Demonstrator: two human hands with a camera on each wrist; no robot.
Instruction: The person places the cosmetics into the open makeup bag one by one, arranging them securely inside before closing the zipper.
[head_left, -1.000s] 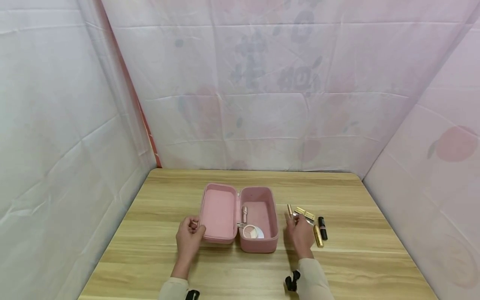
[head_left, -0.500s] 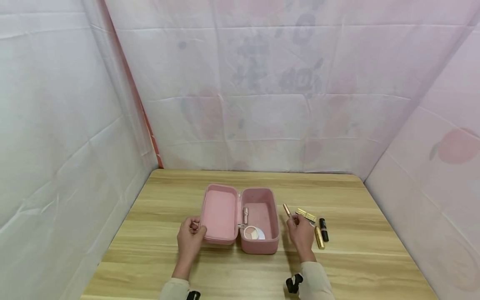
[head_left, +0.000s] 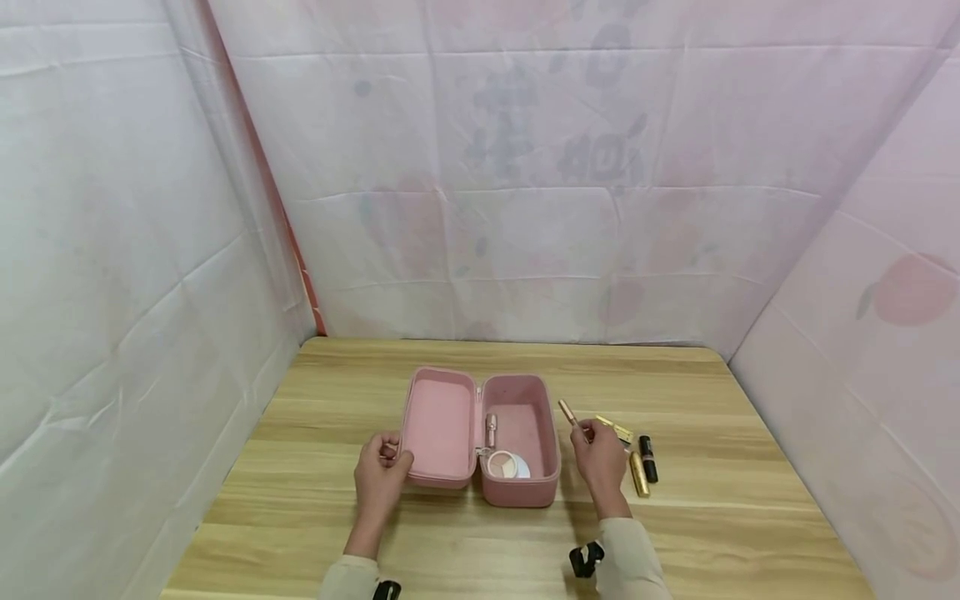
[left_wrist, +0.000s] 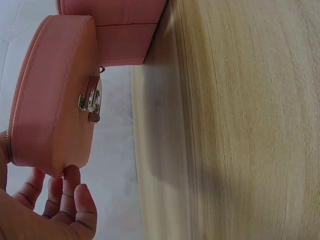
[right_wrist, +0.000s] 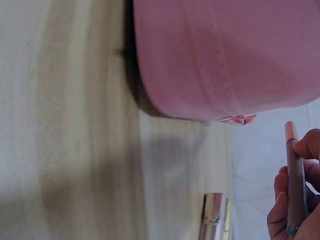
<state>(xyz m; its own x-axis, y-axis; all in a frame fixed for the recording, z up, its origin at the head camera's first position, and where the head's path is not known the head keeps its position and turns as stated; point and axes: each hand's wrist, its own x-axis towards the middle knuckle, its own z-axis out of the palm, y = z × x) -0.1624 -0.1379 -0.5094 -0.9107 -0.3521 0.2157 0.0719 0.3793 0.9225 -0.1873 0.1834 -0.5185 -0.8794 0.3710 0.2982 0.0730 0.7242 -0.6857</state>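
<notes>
A pink makeup case (head_left: 519, 493) lies open on the table, its lid (head_left: 439, 427) spread to the left. My left hand (head_left: 379, 478) grips the outer edge of that lid, thumb inside and fingers beneath; in the left wrist view the lid (left_wrist: 50, 100) is raised off the tabletop. Inside the box are a rose-gold tube (head_left: 491, 431), a round compact (head_left: 501, 464) and a white round piece (head_left: 522, 469) partly behind it. Just right of the box, my right hand (head_left: 602, 460) pinches a slim cosmetic tube (right_wrist: 296, 185) with a rose-gold end, held above the table.
Beside my right hand lie a gold flat case (head_left: 615, 427), a gold tube (head_left: 639, 475) and a black lipstick tube (head_left: 648, 458). The wooden table (head_left: 742, 500) meets cloth walls (head_left: 525, 250) at the back and sides.
My right hand has lifted the slim tube off the table and shifted it slightly left, closer to the box. The left hand stays on the lid.
</notes>
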